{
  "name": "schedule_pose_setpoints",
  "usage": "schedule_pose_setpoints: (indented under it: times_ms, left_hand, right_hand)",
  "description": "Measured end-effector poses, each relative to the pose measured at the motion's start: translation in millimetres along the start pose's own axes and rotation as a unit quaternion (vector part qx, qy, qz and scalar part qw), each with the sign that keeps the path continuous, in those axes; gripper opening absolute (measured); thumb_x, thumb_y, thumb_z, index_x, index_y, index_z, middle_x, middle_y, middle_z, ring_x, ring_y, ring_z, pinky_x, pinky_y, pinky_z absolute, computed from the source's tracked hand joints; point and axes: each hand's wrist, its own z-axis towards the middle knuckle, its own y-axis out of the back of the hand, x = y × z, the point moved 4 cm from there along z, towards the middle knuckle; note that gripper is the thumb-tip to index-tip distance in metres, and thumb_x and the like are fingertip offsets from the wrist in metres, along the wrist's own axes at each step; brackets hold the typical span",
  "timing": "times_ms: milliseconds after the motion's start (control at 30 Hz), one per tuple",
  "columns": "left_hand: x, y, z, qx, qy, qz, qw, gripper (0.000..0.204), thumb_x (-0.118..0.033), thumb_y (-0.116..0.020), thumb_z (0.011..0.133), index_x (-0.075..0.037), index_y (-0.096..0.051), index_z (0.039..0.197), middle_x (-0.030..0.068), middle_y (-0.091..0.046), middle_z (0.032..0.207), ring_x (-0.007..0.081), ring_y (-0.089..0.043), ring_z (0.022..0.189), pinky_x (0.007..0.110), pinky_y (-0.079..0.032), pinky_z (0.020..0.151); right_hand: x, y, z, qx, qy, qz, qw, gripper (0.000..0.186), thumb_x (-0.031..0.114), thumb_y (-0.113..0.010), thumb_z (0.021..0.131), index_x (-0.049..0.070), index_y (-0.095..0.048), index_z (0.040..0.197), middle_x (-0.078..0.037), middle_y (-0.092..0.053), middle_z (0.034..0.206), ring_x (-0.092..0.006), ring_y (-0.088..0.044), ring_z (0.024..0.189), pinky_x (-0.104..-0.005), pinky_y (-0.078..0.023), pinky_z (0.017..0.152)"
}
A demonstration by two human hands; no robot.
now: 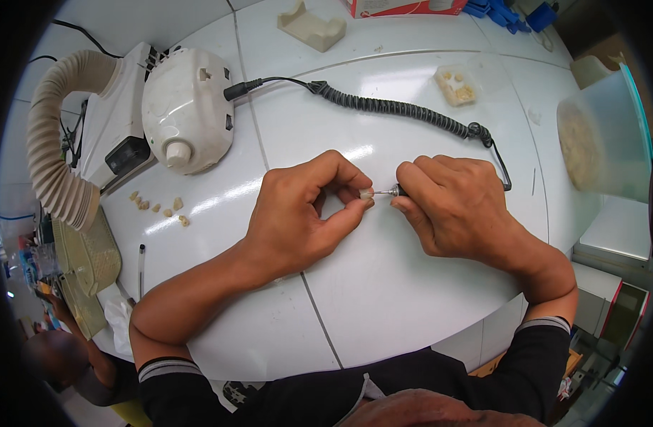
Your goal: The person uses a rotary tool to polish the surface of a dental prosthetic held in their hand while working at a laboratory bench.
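Note:
My left hand (291,217) pinches a small whitish, tooth-like piece (366,193) between thumb and fingertips, above the middle of the white table. From the right, my right hand (462,203) wraps round a rotary handpiece (403,190), its dark body mostly hidden by the fingers. The handpiece's thin metal bit points left and meets the piece, or nearly so; I cannot tell whether it touches. A coiled black cord (398,107) runs from behind my right hand to a white control box (187,114) with a round knob, at the far left.
Several small yellowish pieces (155,206) and a pen (141,270) lie at left, near a ribbed hose (49,135). A small clear box (455,85) of pieces stands far right, beyond it a translucent tub (604,142). A beige stand (311,27) sits at the back. Another person (63,356) is lower left.

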Motion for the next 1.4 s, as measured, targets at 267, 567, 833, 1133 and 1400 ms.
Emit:
schedule_pose_setpoints:
  times_ms: [267,567,833,1133,1400]
  left_hand:
    - [0.2,-1.0,0.0,0.002,0.005,-0.008,1.0,0.016,-0.007,-0.089,0.094,-0.005,-0.079,0.106,-0.003,-0.078,0.083,0.0003,-0.048,0.056,0.023,-0.037,0.052]
    - [0.0,-2.2,0.6,0.015,-0.004,-0.006,1.0,0.016,-0.007,-0.087,0.095,-0.003,-0.079,0.107,-0.0005,-0.079,0.086,0.0022,-0.058,0.062,0.023,-0.042,0.055]
    - [-1.9,-4.7,1.3,0.019,-0.013,-0.004,1.0,0.015,-0.005,-0.088,0.095,0.0,-0.078,0.106,0.0053,-0.081,0.094,0.01,-0.077,0.082,0.026,-0.055,0.066]
    - [-2.7,-4.3,0.8,0.026,-0.015,-0.003,1.0,0.015,-0.004,-0.087,0.095,0.0,-0.078,0.106,0.0062,-0.081,0.095,0.0111,-0.077,0.082,0.027,-0.057,0.067]
    - [-2.9,-6.3,2.4,0.025,-0.014,0.004,1.0,0.016,-0.003,-0.086,0.093,0.001,-0.078,0.106,0.0068,-0.081,0.095,0.0129,-0.076,0.081,0.028,-0.058,0.07]
  right_hand:
    - [1.3,-0.1,-0.3,0.0,0.002,-0.006,1.0,0.026,0.029,-0.077,0.107,0.01,-0.062,0.097,-0.004,-0.062,0.076,-0.0236,-0.067,0.063,-0.0391,-0.049,0.053]
    - [3.9,-0.3,0.7,0.0,0.004,-0.014,1.0,0.027,0.03,-0.079,0.106,0.01,-0.062,0.096,-0.003,-0.062,0.077,-0.0225,-0.066,0.062,-0.0379,-0.049,0.053]
    - [5.7,0.5,2.0,-0.013,0.008,-0.016,1.0,0.028,0.029,-0.08,0.104,0.011,-0.062,0.094,-0.003,-0.062,0.075,-0.0231,-0.067,0.064,-0.0387,-0.05,0.054]
    - [6.3,0.2,2.7,0.008,0.0,-0.007,1.0,0.028,0.03,-0.08,0.104,0.01,-0.062,0.095,-0.004,-0.066,0.077,-0.0245,-0.071,0.066,-0.0394,-0.054,0.057]
    - [6.7,-0.5,2.6,0.0,0.0,-0.014,1.0,0.028,0.03,-0.08,0.104,0.01,-0.063,0.094,-0.004,-0.066,0.077,-0.0255,-0.07,0.065,-0.0408,-0.054,0.057]
